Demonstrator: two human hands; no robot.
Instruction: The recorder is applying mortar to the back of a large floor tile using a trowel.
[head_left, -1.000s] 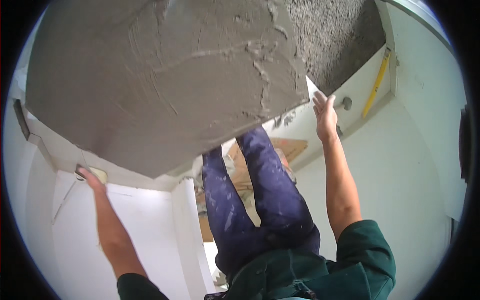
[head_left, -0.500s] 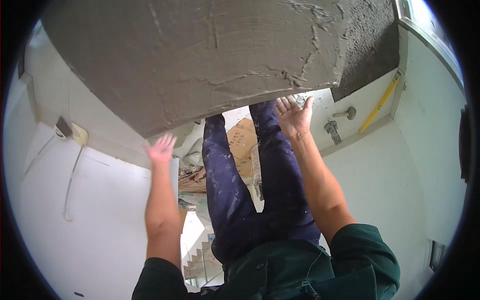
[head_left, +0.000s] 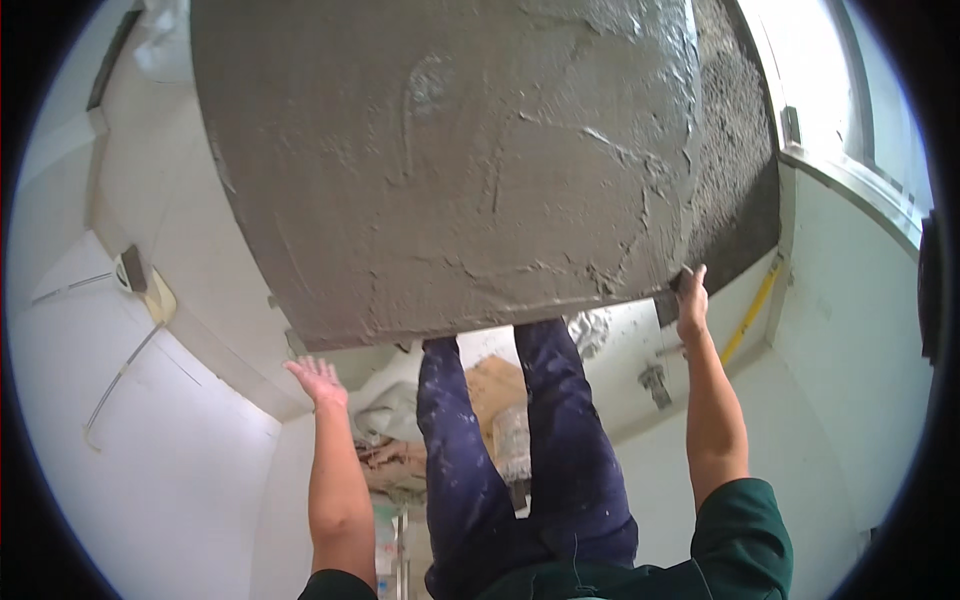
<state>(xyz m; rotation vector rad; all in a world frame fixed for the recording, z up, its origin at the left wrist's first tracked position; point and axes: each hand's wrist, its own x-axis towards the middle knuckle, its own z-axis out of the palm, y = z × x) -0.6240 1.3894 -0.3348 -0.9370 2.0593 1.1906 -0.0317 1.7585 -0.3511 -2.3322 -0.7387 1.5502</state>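
Observation:
A large panel [head_left: 440, 200], coated with wet grey mortar, fills the upper middle of the view. My left hand [head_left: 320, 381] is just below its lower left corner, palm up with the fingers spread, holding nothing; I see a small gap to the panel. My right hand [head_left: 691, 302] is raised at the panel's lower right corner, with the fingers stretched out and their tips at or very close to the edge. Contact there is hard to make out. Along the panel's right side shows a strip of rougher, darker mortar [head_left: 740, 150].
Below the right hand lie a yellow bar [head_left: 752, 312] and a dirty dark-headed tool [head_left: 655, 385]. Cardboard [head_left: 490, 388] and crumpled clear plastic [head_left: 588, 330] lie around my legs [head_left: 580, 440]. At left is a handled block-shaped tool [head_left: 130, 270]; a window frame [head_left: 850, 180] stands upper right.
The panel appears lower in the view, as the view has shifted. My right hand has moved right, from below the panel's edge to its lower right corner. The left hand stays near the left corner.

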